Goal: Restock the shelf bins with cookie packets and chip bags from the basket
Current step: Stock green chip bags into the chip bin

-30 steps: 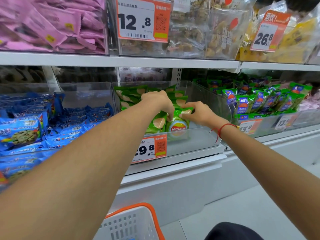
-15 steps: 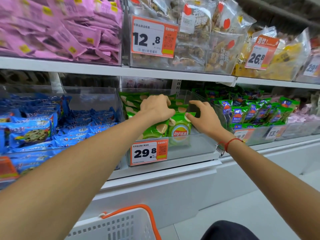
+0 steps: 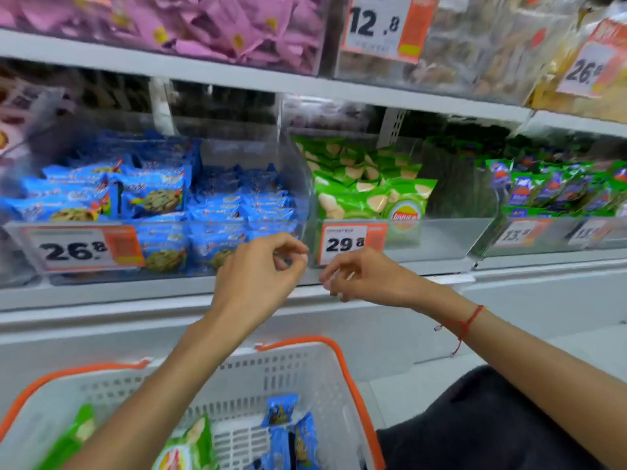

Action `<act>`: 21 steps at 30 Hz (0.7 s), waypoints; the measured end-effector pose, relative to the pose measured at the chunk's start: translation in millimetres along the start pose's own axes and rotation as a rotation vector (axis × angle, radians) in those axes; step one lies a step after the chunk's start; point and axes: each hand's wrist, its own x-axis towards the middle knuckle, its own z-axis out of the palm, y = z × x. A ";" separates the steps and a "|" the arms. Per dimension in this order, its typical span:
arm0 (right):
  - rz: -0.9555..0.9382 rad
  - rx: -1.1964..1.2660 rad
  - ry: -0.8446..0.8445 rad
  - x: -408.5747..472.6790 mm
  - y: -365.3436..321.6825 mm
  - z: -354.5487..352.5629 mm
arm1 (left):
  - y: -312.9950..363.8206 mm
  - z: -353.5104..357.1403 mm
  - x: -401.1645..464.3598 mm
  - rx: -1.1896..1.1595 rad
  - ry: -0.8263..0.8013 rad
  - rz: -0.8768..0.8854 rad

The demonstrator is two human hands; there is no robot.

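Observation:
Green chip bags point(image 3: 369, 191) lie stacked in a clear shelf bin point(image 3: 441, 232) marked 29.8. To its left, blue cookie packets point(image 3: 152, 198) fill a bin marked 26.8. My left hand point(image 3: 258, 276) and my right hand point(image 3: 363, 276) hang in front of the shelf edge below these bins, fingers loosely curled, holding nothing. Below them stands a white basket with an orange rim point(image 3: 342, 364). Inside it lie green chip bags point(image 3: 190, 449) and blue cookie packets point(image 3: 288, 432).
Pink packets point(image 3: 220, 25) and clear bags of snacks point(image 3: 475, 56) fill the upper shelf. Green and blue packets point(image 3: 556, 188) sit in bins to the right. A white cabinet front point(image 3: 390, 327) runs under the shelf. My dark-clothed knee point(image 3: 475, 418) is at the lower right.
Both hands have let go of the chip bags and drawn back out of the bin, down to the shelf edge. The view has tilted down, showing more of the basket.

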 end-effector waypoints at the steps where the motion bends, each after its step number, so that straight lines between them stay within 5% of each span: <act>1: 0.023 -0.036 -0.082 3.2 1.3 14.9 | -16.9 0.1 -11.6 -0.019 -0.033 -0.051; 8: 0.186 -0.235 -0.447 27.7 29.3 118.0 | -132.3 15.3 -76.5 0.080 -0.395 -0.334; 16: 0.295 -0.279 -0.879 -5.1 61.0 268.4 | -227.8 45.2 -154.8 0.264 -1.215 -0.492; 21: 0.343 -0.417 -1.127 -25.1 66.1 304.0 | -242.4 55.8 -181.8 0.284 -1.399 -0.591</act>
